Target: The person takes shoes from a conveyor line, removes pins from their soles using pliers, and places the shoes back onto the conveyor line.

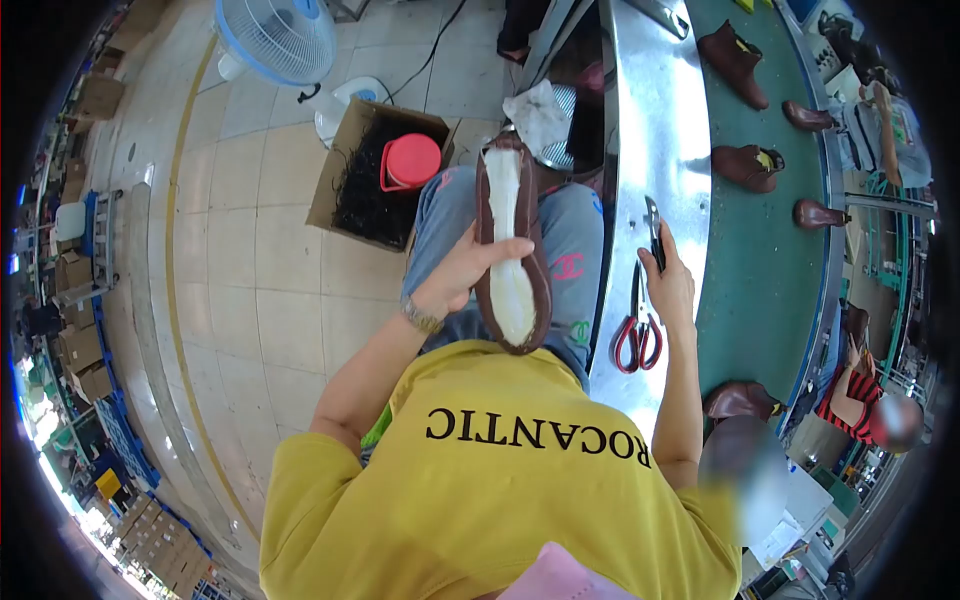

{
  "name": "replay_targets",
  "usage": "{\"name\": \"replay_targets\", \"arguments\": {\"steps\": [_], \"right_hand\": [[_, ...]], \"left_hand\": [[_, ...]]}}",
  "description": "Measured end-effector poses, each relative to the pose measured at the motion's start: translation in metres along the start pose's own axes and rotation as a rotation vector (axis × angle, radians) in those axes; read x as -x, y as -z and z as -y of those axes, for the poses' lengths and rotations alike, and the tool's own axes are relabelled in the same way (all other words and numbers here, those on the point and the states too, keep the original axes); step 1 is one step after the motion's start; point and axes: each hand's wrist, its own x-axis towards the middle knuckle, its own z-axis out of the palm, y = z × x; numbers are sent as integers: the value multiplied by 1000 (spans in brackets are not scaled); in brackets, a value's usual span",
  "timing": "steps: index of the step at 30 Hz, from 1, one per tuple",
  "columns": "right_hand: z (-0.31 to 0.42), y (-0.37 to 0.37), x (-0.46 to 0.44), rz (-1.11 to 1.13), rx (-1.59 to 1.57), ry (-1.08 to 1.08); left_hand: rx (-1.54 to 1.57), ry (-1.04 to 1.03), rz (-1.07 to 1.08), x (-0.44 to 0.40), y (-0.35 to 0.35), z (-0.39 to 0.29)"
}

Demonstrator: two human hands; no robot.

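Note:
My left hand [462, 268] grips a brown shoe [541, 290] around its side, with the thumb across the bottom. The shoe is held sole side up over my lap, and a white layer [513, 295] covers most of its underside. At the metal bench on the right, my right hand [672, 283] is closed on a black-handled knife [656, 230] whose metal end points away from me. Scissors with red and black handles [638, 340] lie on the bench beside that hand.
Several brown shoes [745, 168] stand on the green conveyor [745, 280] beyond the metal bench [655, 110]. A cardboard box [335, 178] with black scraps and a red container [412, 161] sits left of my legs. A blue fan [278, 40] stands behind it. Another person [868, 400] is at right.

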Motion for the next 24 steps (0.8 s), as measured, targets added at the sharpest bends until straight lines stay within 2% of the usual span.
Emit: {"name": "replay_targets", "arguments": {"steps": [3, 5, 6, 12, 14, 17, 20, 21, 22, 24], "right_hand": [[-53, -26, -17, -48, 67, -35], [-60, -27, -26, 26, 113, -127], [-64, -32, -29, 0, 116, -92], [-75, -63, -42, -133, 121, 81], [-72, -66, -41, -135, 87, 92], [-61, -61, -39, -145, 152, 125], [-32, -51, -38, -239, 70, 205], [-15, -49, -36, -241, -93, 196], [0, -48, -36, -272, -158, 277], [35, -44, -30, -205, -302, 362]], "left_hand": [[-40, -86, -4, 19, -5, -6], [-231, -311, 21, 21, 1, -7], [-327, -421, 30, 22, 5, -7], [-528, -581, 0, 14, 40, -32], [-579, -715, 7, 12, 49, -33], [-693, -727, -11, 21, 51, -38], [-737, -745, -4, 15, 62, -31], [-691, -719, 3, 15, 62, -31], [-648, -695, 13, 15, 61, -31], [-610, -681, 32, 13, 60, -29]]}}
